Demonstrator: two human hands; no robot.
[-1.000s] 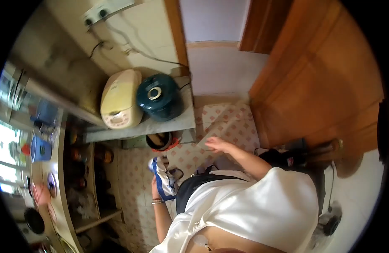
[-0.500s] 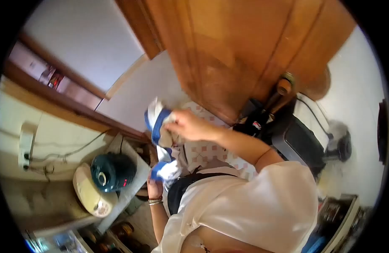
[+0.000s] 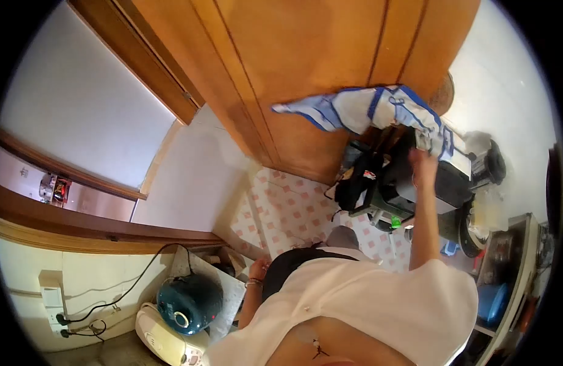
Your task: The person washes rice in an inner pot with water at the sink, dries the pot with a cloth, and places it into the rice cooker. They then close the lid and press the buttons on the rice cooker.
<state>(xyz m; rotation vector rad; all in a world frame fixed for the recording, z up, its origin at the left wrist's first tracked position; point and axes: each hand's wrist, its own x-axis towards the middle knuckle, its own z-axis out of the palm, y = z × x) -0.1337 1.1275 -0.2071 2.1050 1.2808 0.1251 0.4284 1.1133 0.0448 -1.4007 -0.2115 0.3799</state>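
A white cloth with blue edging [image 3: 379, 108] stretches out in the air before the wooden door, its far end trailing to the left. My right hand [image 3: 423, 165] is closed on its near end, above a black appliance [image 3: 443, 183]. Low beside my left hip is my left hand [image 3: 259, 268], near the corner of the grey shelf; its fingers are partly hidden and blurred, and what they hold, if anything, cannot be made out.
The wooden door [image 3: 306, 55] stands at the top. A dark green cooker [image 3: 190, 302] and a cream cooker [image 3: 162, 335] are at the lower left, their cords running to wall sockets [image 3: 53, 305]. A shelf rack [image 3: 507, 274] stands at the right.
The view has turned right. The cloth was in my left hand, then between both hands; now my right hand has swung it out to the right, and my left hand is away from it.
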